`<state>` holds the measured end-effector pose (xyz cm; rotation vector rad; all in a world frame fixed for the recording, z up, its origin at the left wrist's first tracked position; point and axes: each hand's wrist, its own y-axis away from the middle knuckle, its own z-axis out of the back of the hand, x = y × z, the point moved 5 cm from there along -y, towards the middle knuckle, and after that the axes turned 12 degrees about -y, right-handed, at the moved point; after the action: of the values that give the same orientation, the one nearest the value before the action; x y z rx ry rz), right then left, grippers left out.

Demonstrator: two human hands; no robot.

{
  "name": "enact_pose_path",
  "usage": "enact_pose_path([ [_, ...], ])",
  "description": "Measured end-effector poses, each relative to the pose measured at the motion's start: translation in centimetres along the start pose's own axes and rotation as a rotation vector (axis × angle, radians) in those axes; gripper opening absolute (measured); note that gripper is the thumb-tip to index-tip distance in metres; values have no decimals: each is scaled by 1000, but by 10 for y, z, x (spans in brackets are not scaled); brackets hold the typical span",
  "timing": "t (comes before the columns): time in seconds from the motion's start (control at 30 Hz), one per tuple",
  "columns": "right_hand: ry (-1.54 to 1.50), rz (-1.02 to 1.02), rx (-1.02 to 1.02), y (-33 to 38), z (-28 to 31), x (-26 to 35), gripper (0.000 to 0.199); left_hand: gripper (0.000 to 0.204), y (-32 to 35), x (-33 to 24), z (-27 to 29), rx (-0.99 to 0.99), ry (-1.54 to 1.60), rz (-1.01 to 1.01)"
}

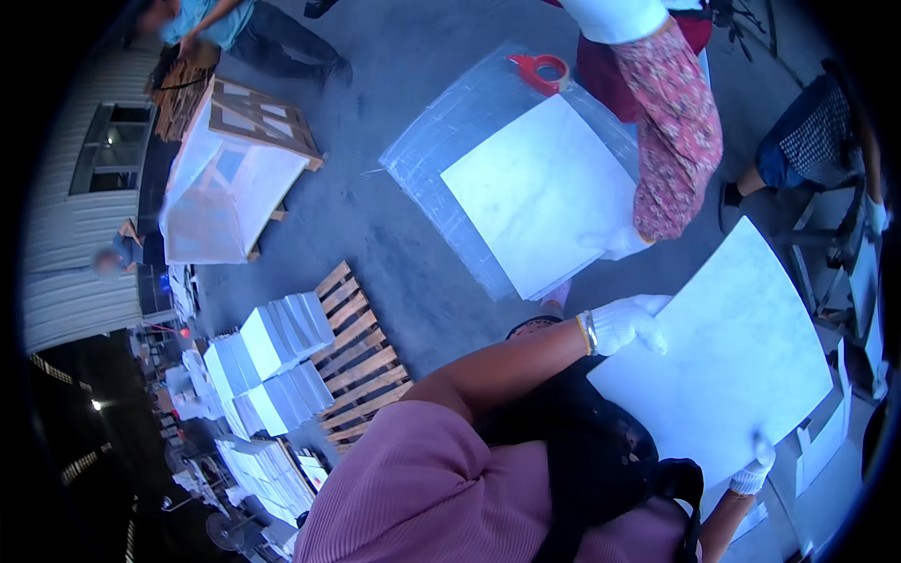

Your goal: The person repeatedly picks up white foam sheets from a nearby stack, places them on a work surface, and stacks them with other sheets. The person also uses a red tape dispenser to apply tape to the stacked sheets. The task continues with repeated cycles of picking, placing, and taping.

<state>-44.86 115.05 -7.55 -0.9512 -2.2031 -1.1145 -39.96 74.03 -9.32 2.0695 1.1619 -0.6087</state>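
Note:
A large white sheet (723, 352), slightly curved, is held between my two hands. My left hand (627, 326), in a white glove, grips its left edge with the thumb on top. My right hand (754, 467), also gloved, pinches its lower edge; some of those fingers are hidden. Beyond it, a similar white sheet (540, 188) lies on a surface covered in clear plastic (418, 155). Another person's gloved hand (618, 242) rests on that sheet's near right corner, below a pink floral sleeve (668, 122).
A red tape dispenser (542, 75) sits on the plastic. To the left are a wooden pallet (361, 361), stacks of white sheets (282, 333) and a wrapped wooden-framed crate (221, 188). Other people stand at the far left and right. More sheets (821, 446) lean at the right.

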Motion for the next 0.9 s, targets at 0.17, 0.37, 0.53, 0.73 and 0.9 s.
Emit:
enact_pose_path([
  [0.17,215,-41,-196,-23,-56,10,37,66,16,6,59,-55,-35,-77],
  [0.37,462,-168,-311,-18,-14,38,48,43,70,-22,97,-246,-154,-138],
  [0.53,478,-120,-226,-2,-23,53,58,50,148,-18,180,-1388,-1259,-194],
  [0.73,662,26,-43,27,45,42,59,66,78,-38,215,-1352,-1859,84],
  [0.9,615,-104,-190,34,25,64,27,69,56,-64,266,-1283,-2018,65],
])
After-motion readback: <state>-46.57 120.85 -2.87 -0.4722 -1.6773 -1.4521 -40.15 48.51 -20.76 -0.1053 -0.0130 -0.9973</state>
